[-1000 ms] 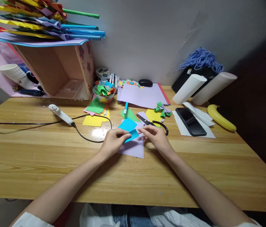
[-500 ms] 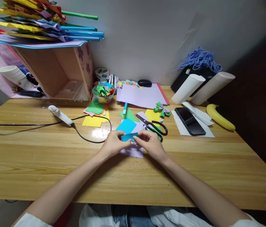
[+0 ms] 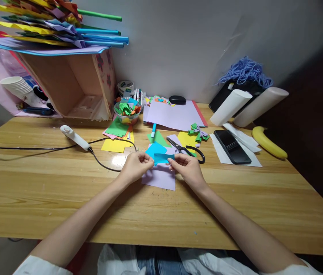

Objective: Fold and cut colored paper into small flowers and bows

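Note:
A small blue paper strip [image 3: 163, 158] is stretched level between my two hands. My left hand [image 3: 136, 165] is closed, its thumb and fingers pinching the strip's left end. At the right end, the thumb and fingers of my right hand [image 3: 188, 168] grip it. Beneath the strip lies a lilac paper sheet [image 3: 159, 179]. Just behind is a larger blue paper piece [image 3: 155, 148], partly covered by the strip. Black-handled scissors [image 3: 182, 147] lie beyond my right hand, near yellow paper [image 3: 186, 139] and a green paper piece [image 3: 159, 139].
A white handheld tool [image 3: 74, 137] with a black cable lies at left. Behind are a bowl of paper scraps [image 3: 127, 111], lilac sheets [image 3: 172, 114] and an open box [image 3: 72, 86]. At right are a phone [image 3: 232, 147] and a banana [image 3: 268, 142].
The blue strip has moved slightly up and right and shows more of its face. My left hand has shifted left toward its end, so my hands are farther apart.

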Motion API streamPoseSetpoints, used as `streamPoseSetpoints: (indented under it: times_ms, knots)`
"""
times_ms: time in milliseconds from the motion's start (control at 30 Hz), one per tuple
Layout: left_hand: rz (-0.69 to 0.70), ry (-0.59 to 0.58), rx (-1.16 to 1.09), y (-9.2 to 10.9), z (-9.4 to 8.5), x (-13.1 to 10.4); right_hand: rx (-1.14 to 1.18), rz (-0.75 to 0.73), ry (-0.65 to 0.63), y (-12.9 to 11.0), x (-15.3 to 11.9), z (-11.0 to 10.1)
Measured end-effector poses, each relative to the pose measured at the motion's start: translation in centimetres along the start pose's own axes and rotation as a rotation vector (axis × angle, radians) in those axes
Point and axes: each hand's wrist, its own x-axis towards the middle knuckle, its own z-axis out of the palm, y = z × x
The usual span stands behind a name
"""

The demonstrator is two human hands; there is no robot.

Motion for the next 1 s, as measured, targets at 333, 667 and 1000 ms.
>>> streamPoseSetpoints:
  times_ms: [333,667,1000]
  knots:
    - [0.045,-0.16,-0.029,-0.3,0.6,-0.1,0.048,0.016,-0.123,0.2,0.2,-0.1]
    - [0.137,-0.17,0.02,-0.3,1.2,-0.5,0.076,0.131,-0.214,0.4,-0.2,0.2]
    - [0.099,-0.106,-0.072,0.3,0.3,0.0,0.028,0.106,0.009,-0.4,1.4,-2.5]
